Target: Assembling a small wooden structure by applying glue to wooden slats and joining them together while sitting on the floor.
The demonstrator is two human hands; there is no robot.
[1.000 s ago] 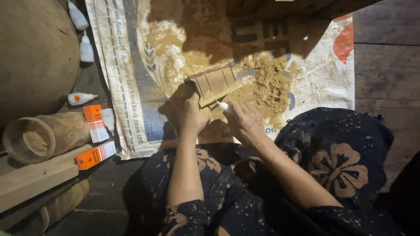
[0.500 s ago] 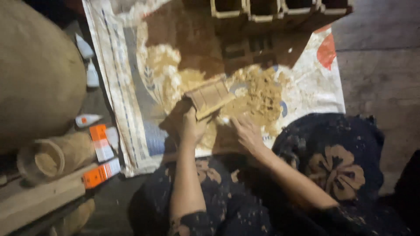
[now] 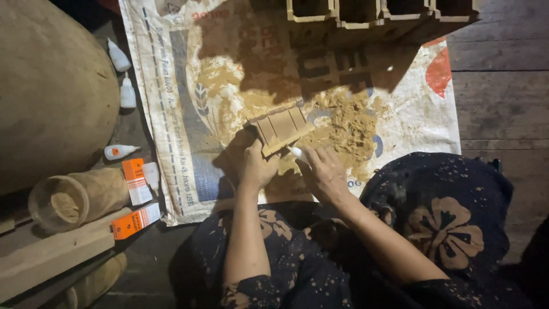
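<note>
While the left hand point(image 3: 258, 167) grips the slat block point(image 3: 281, 129) from below at frame centre, fingers clenched on its lower edge, the right hand point(image 3: 323, 171) pinches a small white tube point(image 3: 295, 151) w/ tip touching the block's lower right corner. Block = flat wooden piece w/ parallel ribs, tilted, held just above the sack point(image 3: 171, 114).

Sack: white woven, printed, spread flat on the floor point(image 3: 503, 91) (dark planks), covers upper-mid frame. Sawdust pile point(image 3: 349, 126) on it, just right of the block, partly under the right hand; thinner dust patch point(image 3: 223, 86) upper left of the block.

Top edge: wooden frame point(image 3: 366, 14) w/ open square cells, casts shadow over the sack's upper part.

Left side, off the sack:
- big round tan object point(image 3: 46, 86), upper left; can't tell what it is
- 2 white bottles point(image 3: 123, 74) near the sack's left edge, 1 more w/ orange mark point(image 3: 120, 151) lower down
- 2 orange-white boxes point(image 3: 134, 197), just beside the sack's lower left corner
- cup point(image 3: 63, 203) lying on its side, dust inside, mouth toward cam
- wood plank point(image 3: 51, 257), lower left, touching the cup

Bottom: lap in dark floral cloth point(image 3: 446, 223), both forearms bare.
</note>
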